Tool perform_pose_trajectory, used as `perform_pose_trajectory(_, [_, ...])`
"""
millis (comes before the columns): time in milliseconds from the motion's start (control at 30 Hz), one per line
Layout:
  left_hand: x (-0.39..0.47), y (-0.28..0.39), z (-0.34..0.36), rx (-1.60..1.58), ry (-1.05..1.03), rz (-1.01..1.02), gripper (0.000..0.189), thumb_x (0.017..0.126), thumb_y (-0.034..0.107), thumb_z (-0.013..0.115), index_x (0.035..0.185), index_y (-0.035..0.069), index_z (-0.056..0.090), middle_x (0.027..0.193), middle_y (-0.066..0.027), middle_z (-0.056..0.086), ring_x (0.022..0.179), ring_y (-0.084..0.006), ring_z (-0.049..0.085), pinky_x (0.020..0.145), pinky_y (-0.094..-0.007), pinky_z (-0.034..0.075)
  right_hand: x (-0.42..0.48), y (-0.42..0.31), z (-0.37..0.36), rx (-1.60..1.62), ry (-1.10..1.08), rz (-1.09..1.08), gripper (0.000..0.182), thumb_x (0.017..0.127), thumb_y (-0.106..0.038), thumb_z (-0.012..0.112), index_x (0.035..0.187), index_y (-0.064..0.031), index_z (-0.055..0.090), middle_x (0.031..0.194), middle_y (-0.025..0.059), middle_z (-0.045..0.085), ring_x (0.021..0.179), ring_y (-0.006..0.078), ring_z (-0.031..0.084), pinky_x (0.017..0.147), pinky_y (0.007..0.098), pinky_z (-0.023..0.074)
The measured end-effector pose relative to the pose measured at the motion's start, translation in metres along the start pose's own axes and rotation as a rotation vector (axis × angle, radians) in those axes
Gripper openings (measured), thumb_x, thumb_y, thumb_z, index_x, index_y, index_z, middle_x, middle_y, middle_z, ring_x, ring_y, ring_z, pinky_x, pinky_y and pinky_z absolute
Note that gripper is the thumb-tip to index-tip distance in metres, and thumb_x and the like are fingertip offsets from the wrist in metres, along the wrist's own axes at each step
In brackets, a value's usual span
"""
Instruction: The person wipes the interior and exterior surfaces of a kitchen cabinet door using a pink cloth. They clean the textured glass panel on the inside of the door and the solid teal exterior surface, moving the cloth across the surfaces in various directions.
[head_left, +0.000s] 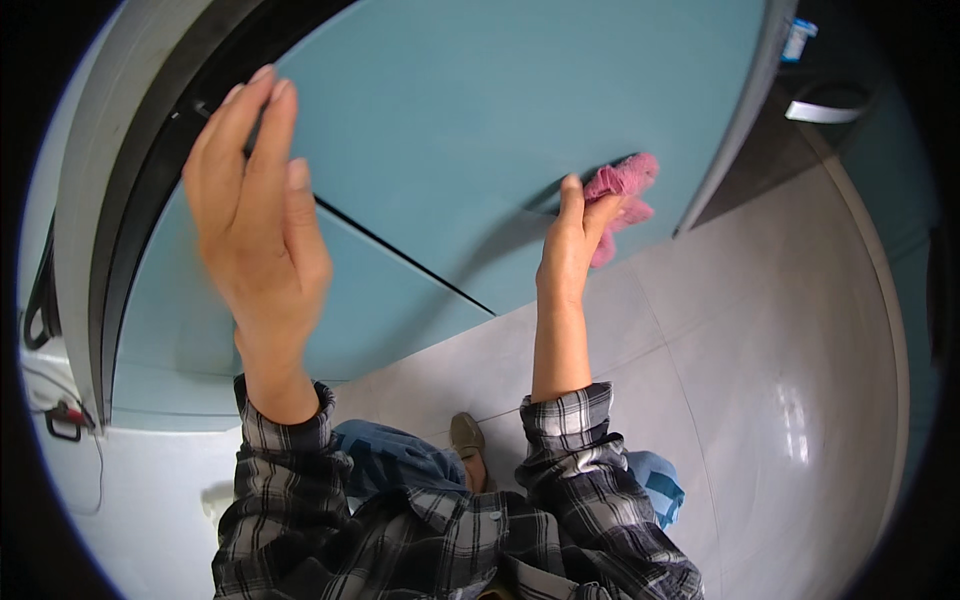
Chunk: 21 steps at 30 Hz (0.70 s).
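My right hand grips a crumpled pink cloth, with the thumb on its near side. The cloth is at the lower right part of a smooth blue-green panel, and the hand's shadow falls across that panel. My left hand is raised at the left, back toward me, with nothing in it; its thumb and some fingers stand apart. It overlaps the panel's dark left border in view; whether it touches anything I cannot tell. A narrow black seam divides the large panel from a smaller blue-green panel.
A grey edge strip bounds the panel at right. Beyond it are a white curved strip and a small blue-and-white item. Grey floor tiles lie below. A black-and-red object with a cord is at far left.
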<state>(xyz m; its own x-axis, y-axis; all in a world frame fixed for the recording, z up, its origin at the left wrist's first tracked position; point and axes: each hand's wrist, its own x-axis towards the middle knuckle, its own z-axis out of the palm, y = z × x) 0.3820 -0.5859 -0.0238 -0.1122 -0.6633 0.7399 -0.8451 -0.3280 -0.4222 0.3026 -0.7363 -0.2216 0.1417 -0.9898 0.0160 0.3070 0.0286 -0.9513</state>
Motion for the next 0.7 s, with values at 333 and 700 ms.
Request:
perform_pose_trajectory(333, [-0.001,-0.011,-0.006,-0.237,0.056,0.010,0.034,0.101,0.012,0.042,0.128,0.002,0.061,0.130,-0.0124,0.062,0.126,-0.0272,0.054,0.107,-0.0371,0.039,-0.066,-0.050,0.067,-0.464,-0.290,-0.858,0.071,0.081,-0.028,0.067,0.147,-0.0207,0.041,0.161,0.0095,0.020,0.146,0.0497,0.003,0.108,0.0731,0.0047])
perform_pose_trajectory(700, [-0.011,-0.013,-0.010,-0.202,0.038,0.004,0.033,0.099,0.011,0.046,0.125,0.001,0.063,0.130,-0.0121,0.062,0.126,-0.0284,0.054,0.106,-0.0373,0.041,-0.114,0.137,0.018,-0.675,-0.372,-0.822,0.055,0.072,-0.021,0.073,0.125,-0.0148,0.061,0.144,0.0088,0.046,0.129,0.0462,0.035,0.102,0.0669,0.0244])
